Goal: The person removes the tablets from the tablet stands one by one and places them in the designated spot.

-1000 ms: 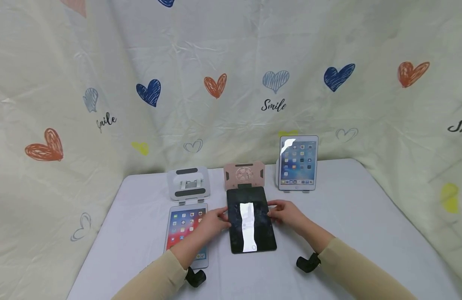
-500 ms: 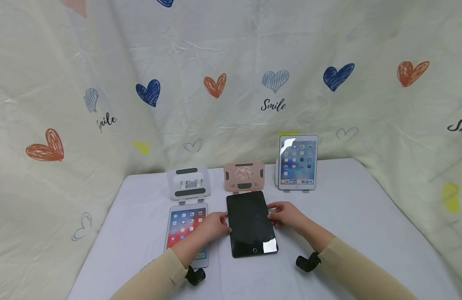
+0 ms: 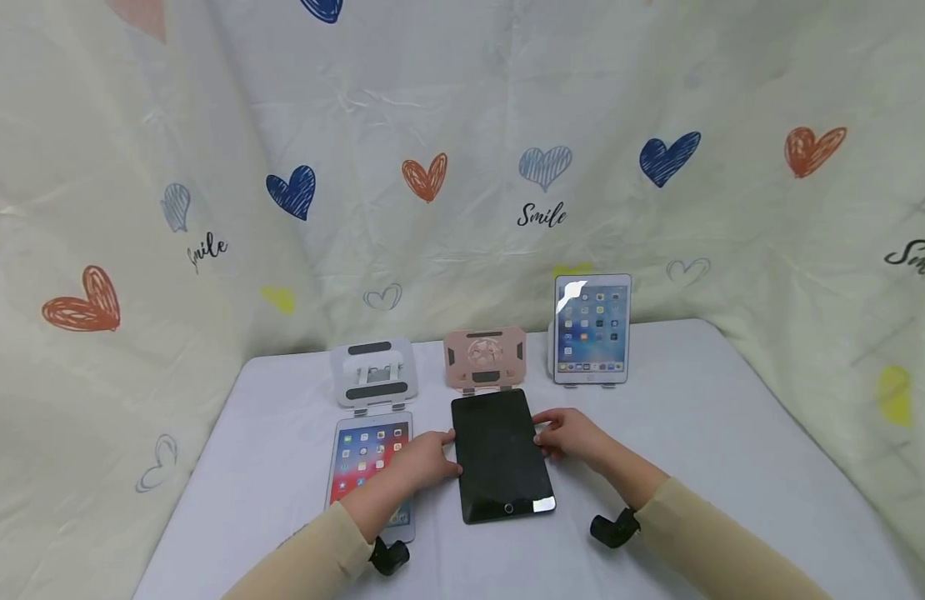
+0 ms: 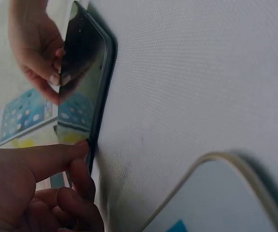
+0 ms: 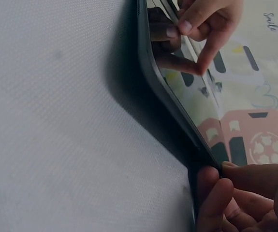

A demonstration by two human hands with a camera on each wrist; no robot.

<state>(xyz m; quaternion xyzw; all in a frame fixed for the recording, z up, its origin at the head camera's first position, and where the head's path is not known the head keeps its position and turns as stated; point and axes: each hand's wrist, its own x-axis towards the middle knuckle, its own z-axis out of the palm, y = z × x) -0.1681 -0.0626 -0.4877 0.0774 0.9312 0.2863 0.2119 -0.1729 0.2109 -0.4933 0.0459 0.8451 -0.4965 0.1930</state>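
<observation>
1. Black tablet [image 3: 502, 462]: pinched at both long sides by left hand [image 3: 427, 458] and right hand [image 3: 572, 433]; likely to twist or drop if gripped unevenly.
2. Alongside, white tablet [image 3: 362, 458], part hidden by left arm [image 3: 376, 502]; liable to shift if brushed.
3. Just beyond Black tablet, pink stand [image 3: 485, 353]; might slide or tip if bumped.
4. Farther, at right, upright tablet [image 3: 592, 329]; at risk from a wide swing.

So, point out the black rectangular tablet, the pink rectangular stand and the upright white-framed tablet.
Black rectangular tablet [image 3: 501, 456]: head view, middle of dark screen.
Pink rectangular stand [image 3: 485, 352]: head view, its round pattern.
Upright white-framed tablet [image 3: 592, 329]: head view, lit screen's middle.
</observation>
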